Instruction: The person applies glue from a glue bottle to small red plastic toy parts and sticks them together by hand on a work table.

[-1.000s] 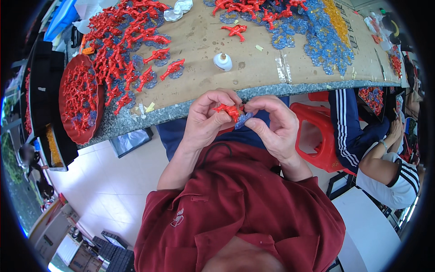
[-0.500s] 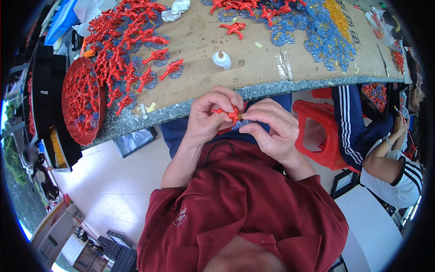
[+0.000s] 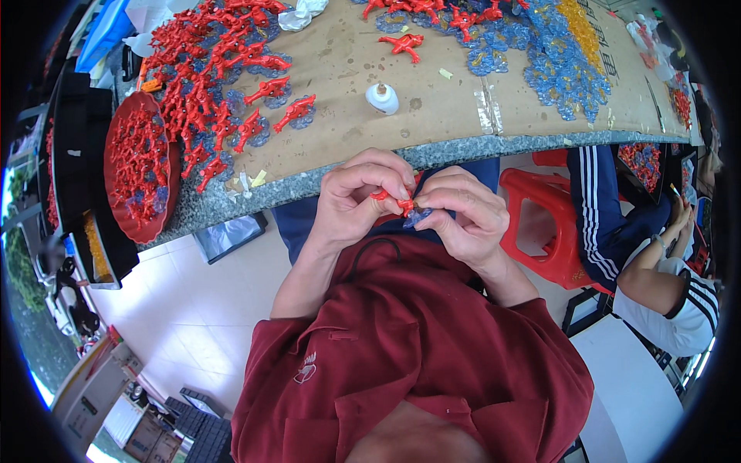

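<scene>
My left hand [image 3: 356,194] is closed, its thumb and forefinger pinching a small red toy figure [image 3: 405,206] in front of my shirt, just off the table's near edge. My right hand [image 3: 468,212] is closed too, with a clear blue plastic base [image 3: 417,219] between thumb and fingertips. Figure and base meet at my fingertips; whether they are joined is hidden. On the cardboard beyond stands a white squeeze bottle [image 3: 382,99]. A single red figure [image 3: 403,47] lies farther off without a base.
Red figures on blue bases [image 3: 220,77] crowd the table's left side. A red scalloped tray [image 3: 171,202] holds more figures. Blue bases [image 3: 563,77] and yellow pieces [image 3: 585,35] are heaped at the far right. A co-worker's arm [image 3: 652,270] and a red stool [image 3: 532,224] are at right.
The red figure and the blue base have turned slightly between my fingers, and less of the gold-coloured spot between them shows. Both hands stay in nearly the same place.
</scene>
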`<action>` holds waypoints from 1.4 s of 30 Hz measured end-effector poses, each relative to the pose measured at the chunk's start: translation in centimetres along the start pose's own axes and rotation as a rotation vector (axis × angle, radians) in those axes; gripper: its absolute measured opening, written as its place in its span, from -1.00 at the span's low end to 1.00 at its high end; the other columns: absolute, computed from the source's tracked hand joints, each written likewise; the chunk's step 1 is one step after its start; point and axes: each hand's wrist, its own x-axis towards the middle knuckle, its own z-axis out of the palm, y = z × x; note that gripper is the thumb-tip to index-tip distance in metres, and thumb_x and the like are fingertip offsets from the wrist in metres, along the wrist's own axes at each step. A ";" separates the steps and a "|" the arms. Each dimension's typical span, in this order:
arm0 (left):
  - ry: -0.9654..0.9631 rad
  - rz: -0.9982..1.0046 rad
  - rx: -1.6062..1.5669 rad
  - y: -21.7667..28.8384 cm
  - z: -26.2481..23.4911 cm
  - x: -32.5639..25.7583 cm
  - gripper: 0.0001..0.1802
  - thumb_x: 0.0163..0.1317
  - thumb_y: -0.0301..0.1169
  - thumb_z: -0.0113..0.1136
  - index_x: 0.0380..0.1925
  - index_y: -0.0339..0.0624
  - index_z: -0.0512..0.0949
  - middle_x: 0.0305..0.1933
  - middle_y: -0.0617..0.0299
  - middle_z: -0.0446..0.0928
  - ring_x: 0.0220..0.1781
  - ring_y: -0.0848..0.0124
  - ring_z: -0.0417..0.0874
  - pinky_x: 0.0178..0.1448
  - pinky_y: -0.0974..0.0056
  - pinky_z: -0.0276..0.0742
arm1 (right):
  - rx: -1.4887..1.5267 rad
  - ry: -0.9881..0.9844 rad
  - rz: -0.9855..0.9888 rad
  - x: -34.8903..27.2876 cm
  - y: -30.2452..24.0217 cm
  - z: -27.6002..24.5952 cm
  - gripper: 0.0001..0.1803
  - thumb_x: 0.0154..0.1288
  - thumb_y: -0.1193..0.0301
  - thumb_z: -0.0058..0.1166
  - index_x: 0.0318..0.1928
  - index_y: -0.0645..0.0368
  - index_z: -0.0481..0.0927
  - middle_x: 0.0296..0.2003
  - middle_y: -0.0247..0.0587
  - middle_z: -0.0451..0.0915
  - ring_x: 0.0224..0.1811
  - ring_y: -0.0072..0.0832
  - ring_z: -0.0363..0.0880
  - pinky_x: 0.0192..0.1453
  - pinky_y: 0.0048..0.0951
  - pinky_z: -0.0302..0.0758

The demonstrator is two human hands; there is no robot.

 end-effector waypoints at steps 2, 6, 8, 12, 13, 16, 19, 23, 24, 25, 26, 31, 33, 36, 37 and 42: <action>0.025 -0.012 0.026 0.4 0.1 -0.1 -0.87 -0.03 -0.61 0.25 -0.43 -0.30 0.54 -0.27 0.11 0.47 -0.22 0.42 0.53 -0.21 0.40 0.50 | 0.035 0.008 0.008 -0.1 0.5 0.2 -0.74 -0.22 0.56 0.32 -0.40 0.29 0.58 -0.48 -0.17 0.57 -0.43 -0.34 0.55 -0.36 -0.45 0.47; 0.076 -0.013 0.077 1.0 0.0 -0.2 -0.86 0.00 -0.62 0.23 -0.38 -0.31 0.53 -0.27 0.11 0.47 -0.23 0.45 0.52 -0.19 0.41 0.50 | 0.121 -0.010 0.057 0.0 0.9 0.5 -0.74 -0.17 0.57 0.30 -0.36 0.29 0.58 -0.44 -0.17 0.58 -0.39 -0.37 0.56 -0.31 -0.48 0.46; 0.124 -0.044 0.102 1.7 -0.2 -0.2 -0.84 -0.01 -0.64 0.22 -0.37 -0.31 0.53 -0.28 0.12 0.47 -0.26 0.46 0.54 -0.20 0.41 0.50 | 0.150 -0.059 0.112 0.4 1.3 0.4 -0.74 -0.15 0.57 0.29 -0.34 0.28 0.58 -0.40 -0.16 0.58 -0.37 -0.39 0.56 -0.29 -0.49 0.47; 0.473 -0.195 0.299 4.1 -0.5 -0.1 -0.78 -0.04 -0.67 0.23 -0.32 -0.32 0.52 -0.29 0.16 0.51 -0.35 0.51 0.57 -0.26 0.45 0.51 | 0.077 -0.059 0.305 1.6 1.8 -0.5 -0.64 -0.14 0.55 0.29 -0.22 0.26 0.57 -0.29 -0.17 0.56 -0.36 -0.49 0.52 -0.25 -0.53 0.46; 0.483 -0.132 0.657 4.4 -1.2 0.1 -0.74 -0.06 -0.67 0.24 -0.30 -0.29 0.53 -0.31 0.18 0.53 -0.41 0.51 0.59 -0.27 0.44 0.53 | -0.015 -0.058 0.308 2.0 2.1 -0.8 -0.62 -0.14 0.53 0.30 -0.19 0.26 0.56 -0.30 -0.19 0.56 -0.35 -0.51 0.51 -0.25 -0.55 0.45; 0.478 -0.013 1.258 5.4 -2.0 1.0 -0.73 -0.06 -0.65 0.26 -0.29 -0.27 0.52 -0.30 0.19 0.54 -0.45 0.49 0.59 -0.30 0.43 0.55 | -0.195 -0.022 0.322 3.9 1.8 -0.1 -0.58 -0.14 0.60 0.26 -0.15 0.26 0.53 -0.25 -0.21 0.53 -0.34 -0.58 0.45 -0.22 -0.59 0.40; 0.531 0.101 1.397 4.5 -3.9 2.0 -0.72 -0.09 -0.58 0.29 -0.30 -0.21 0.54 -0.31 0.17 0.54 -0.37 0.32 0.59 -0.28 0.33 0.51 | -0.287 -0.016 0.280 5.8 2.1 1.6 -0.57 -0.13 0.53 0.28 -0.14 0.22 0.53 -0.27 -0.23 0.55 -0.31 -0.50 0.49 -0.26 -0.53 0.42; 0.530 0.219 1.635 4.6 -4.6 3.8 -0.69 -0.13 -0.49 0.32 -0.28 -0.18 0.56 -0.28 0.16 0.52 -0.26 0.24 0.52 -0.23 0.26 0.44 | -0.487 -0.028 0.063 6.2 4.7 2.3 -0.63 -0.09 0.50 0.26 -0.18 0.24 0.53 -0.27 -0.18 0.56 -0.25 -0.37 0.53 -0.25 -0.39 0.46; 0.511 0.253 1.756 4.9 -4.3 4.4 -0.69 -0.13 -0.48 0.32 -0.28 -0.18 0.56 -0.28 0.17 0.51 -0.27 0.27 0.51 -0.25 0.26 0.43 | -0.492 -0.023 0.063 6.2 4.7 2.2 -0.63 -0.09 0.50 0.26 -0.18 0.24 0.53 -0.27 -0.18 0.56 -0.25 -0.37 0.53 -0.25 -0.39 0.46; 0.504 0.257 1.750 5.3 -3.5 4.6 -0.69 -0.13 -0.48 0.32 -0.28 -0.18 0.56 -0.28 0.17 0.51 -0.27 0.27 0.51 -0.25 0.26 0.43 | -0.467 -0.016 0.047 6.1 4.6 1.9 -0.66 -0.07 0.51 0.25 -0.19 0.24 0.53 -0.27 -0.17 0.56 -0.26 -0.38 0.54 -0.25 -0.42 0.47; 0.558 0.247 1.749 5.7 -2.3 4.6 -0.69 -0.12 -0.47 0.32 -0.28 -0.18 0.56 -0.29 0.17 0.50 -0.28 0.27 0.49 -0.25 0.26 0.42 | -0.438 -0.013 0.028 6.0 4.5 1.7 -0.69 -0.05 0.52 0.23 -0.20 0.24 0.53 -0.28 -0.16 0.56 -0.27 -0.39 0.54 -0.24 -0.45 0.47; 0.289 0.302 1.584 3.6 -0.2 8.4 -0.71 -0.09 -0.45 0.27 -0.27 -0.18 0.56 -0.31 0.17 0.49 -0.22 0.24 0.44 -0.17 0.23 0.38 | -0.196 0.168 0.217 4.5 4.1 0.1 -0.76 0.02 0.55 0.17 -0.23 0.27 0.52 -0.30 -0.19 0.56 -0.34 -0.50 0.54 -0.28 -0.54 0.46; 0.223 0.265 1.587 1.4 -0.2 10.9 -0.69 -0.10 -0.47 0.26 -0.25 -0.20 0.55 -0.31 0.15 0.49 -0.20 0.24 0.44 -0.15 0.22 0.38 | -0.063 0.224 0.352 4.1 4.2 -0.6 -0.75 0.04 0.55 0.17 -0.20 0.29 0.51 -0.30 -0.24 0.57 -0.36 -0.60 0.52 -0.30 -0.59 0.44; 0.072 0.173 1.612 0.1 -0.1 12.1 -0.66 -0.09 -0.48 0.23 -0.21 -0.24 0.54 -0.28 0.11 0.51 -0.15 0.21 0.44 -0.08 0.21 0.39 | -0.139 0.281 0.324 3.4 3.8 -1.6 -0.70 0.04 0.55 0.19 -0.16 0.29 0.51 -0.29 -0.25 0.58 -0.35 -0.63 0.50 -0.30 -0.61 0.43; -0.013 0.123 1.623 0.0 -0.1 12.2 -0.65 -0.07 -0.49 0.22 -0.19 -0.26 0.54 -0.25 0.08 0.52 -0.12 0.19 0.45 -0.02 0.21 0.39 | -0.199 0.268 0.317 3.1 3.7 -2.3 -0.66 0.04 0.55 0.19 -0.12 0.30 0.50 -0.29 -0.26 0.58 -0.35 -0.63 0.50 -0.30 -0.63 0.41; 0.036 0.192 1.485 -0.2 -0.4 10.7 -0.62 -0.01 -0.48 0.18 -0.11 -0.29 0.50 -0.19 0.04 0.49 -0.12 0.18 0.46 -0.01 0.25 0.40 | -0.080 0.292 0.289 1.8 3.2 -3.2 -0.64 0.13 0.50 0.14 -0.05 0.36 0.45 -0.29 -0.21 0.56 -0.32 -0.62 0.45 -0.25 -0.62 0.39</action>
